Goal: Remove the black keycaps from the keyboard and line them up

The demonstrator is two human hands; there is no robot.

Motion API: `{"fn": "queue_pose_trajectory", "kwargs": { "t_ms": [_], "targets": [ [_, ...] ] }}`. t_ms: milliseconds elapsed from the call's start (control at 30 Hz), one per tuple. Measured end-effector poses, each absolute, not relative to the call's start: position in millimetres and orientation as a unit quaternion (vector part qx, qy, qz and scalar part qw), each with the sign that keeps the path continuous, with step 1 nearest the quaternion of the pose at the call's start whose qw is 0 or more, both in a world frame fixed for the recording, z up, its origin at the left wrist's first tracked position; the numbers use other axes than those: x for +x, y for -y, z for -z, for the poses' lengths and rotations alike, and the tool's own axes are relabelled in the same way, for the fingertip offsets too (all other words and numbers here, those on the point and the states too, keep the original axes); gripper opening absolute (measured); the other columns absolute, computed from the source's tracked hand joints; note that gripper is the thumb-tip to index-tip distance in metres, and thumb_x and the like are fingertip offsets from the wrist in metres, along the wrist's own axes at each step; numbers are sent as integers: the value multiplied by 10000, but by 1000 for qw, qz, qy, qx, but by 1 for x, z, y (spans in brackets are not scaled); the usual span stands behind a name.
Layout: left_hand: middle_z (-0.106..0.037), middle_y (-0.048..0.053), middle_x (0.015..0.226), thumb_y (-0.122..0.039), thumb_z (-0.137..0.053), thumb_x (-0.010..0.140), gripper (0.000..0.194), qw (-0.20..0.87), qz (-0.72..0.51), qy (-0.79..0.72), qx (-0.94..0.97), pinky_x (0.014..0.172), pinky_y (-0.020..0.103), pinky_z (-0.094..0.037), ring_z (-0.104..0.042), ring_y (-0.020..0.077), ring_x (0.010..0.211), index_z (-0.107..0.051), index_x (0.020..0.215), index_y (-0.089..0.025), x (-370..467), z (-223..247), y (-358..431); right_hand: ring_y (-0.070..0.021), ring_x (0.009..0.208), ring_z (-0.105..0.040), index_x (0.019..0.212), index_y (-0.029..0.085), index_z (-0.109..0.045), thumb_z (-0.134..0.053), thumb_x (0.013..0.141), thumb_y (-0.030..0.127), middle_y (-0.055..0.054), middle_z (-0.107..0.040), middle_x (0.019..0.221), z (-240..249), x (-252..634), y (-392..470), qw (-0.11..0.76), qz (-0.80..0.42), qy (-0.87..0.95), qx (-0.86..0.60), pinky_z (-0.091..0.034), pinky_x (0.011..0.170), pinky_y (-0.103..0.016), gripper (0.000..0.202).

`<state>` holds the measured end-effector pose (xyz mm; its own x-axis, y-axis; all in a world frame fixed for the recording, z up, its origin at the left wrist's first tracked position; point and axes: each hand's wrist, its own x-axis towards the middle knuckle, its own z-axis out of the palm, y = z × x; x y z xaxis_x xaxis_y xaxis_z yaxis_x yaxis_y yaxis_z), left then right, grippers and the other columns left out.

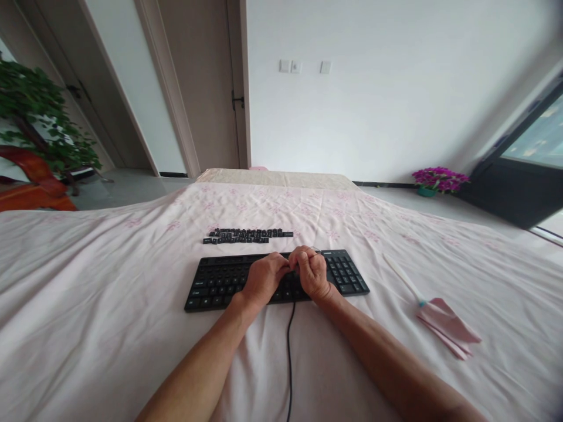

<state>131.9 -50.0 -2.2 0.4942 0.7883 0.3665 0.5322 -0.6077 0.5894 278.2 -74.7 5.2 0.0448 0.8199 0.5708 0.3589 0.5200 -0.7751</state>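
By wall [373,117] | green pot [426,191] holds flowers [441,177] | left hand [265,275], right hand [311,271] over keyboard [347,274]

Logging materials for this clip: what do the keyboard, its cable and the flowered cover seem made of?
Keyboard: likely matte black plastic, from its dull, even surface.
Cable: smooth plastic or rubber sheath, judging by its gentle bend.
Cover: soft printed fabric, from its loose folds; cotton or synthetic, I can't tell.

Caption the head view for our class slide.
Two hands meet over a black keyboard, loose keycaps lined up beyond it.
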Motion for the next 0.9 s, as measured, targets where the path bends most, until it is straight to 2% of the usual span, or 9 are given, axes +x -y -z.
{"fn": "queue_pose_trajectory", "kwargs": {
  "t_ms": [100,267,433,600,767,900],
  "targets": [
    [-679,13,853,-264,-617,811,104,260,-327,-369,830,729,250,-433,-613,163,799,-680,876,-214,131,4,46,-124,521,-485,603,199,-543,-313,960,461,-24,-538,615,-6,279,73,573,-208,654,-449,-425,548,-267,498],
    [-713,18,894,-145,-664,734,210,402,-379,-363,750,789,259,-472,-649,162,827,-702,931,-206,129,6,40,-104,510,-500,655,173,-596,-352,960,420,-24,-573,658,-10,277,74,609,-208,632,-433,-418,520,-248,463],
    [-717,62,849,-210,-749,684,293,571,-437,-399,568,663,203,-496,-655,143,771,-707,968,-151,121,3,29,-108,547,-555,742,180,-611,-359,952,452,-37,-626,758,-13,280,70,689,-209,541,-435,-445,533,-240,426],
    [-710,69,876,-156,-751,712,243,743,-457,-341,352,605,115,-515,-650,70,703,-700,946,-118,107,-4,19,-91,486,-540,760,178,-577,-399,908,545,-28,-638,743,-11,285,59,729,-247,448,-454,-436,483,-217,434],
    [-697,70,822,-98,-667,789,129,797,-455,-310,249,585,115,-557,-670,83,690,-696,915,-97,104,-10,19,-78,454,-513,754,178,-570,-439,894,541,-18,-647,736,-9,284,57,725,-283,438,-450,-444,468,-210,411],
    [-672,67,757,-54,-591,833,121,830,-438,-283,195,578,109,-562,-672,83,670,-698,886,-73,104,-14,22,-76,444,-514,757,179,-568,-448,891,540,-15,-649,731,-10,284,59,720,-291,439,-452,-431,451,-203,403]
  ]
}}
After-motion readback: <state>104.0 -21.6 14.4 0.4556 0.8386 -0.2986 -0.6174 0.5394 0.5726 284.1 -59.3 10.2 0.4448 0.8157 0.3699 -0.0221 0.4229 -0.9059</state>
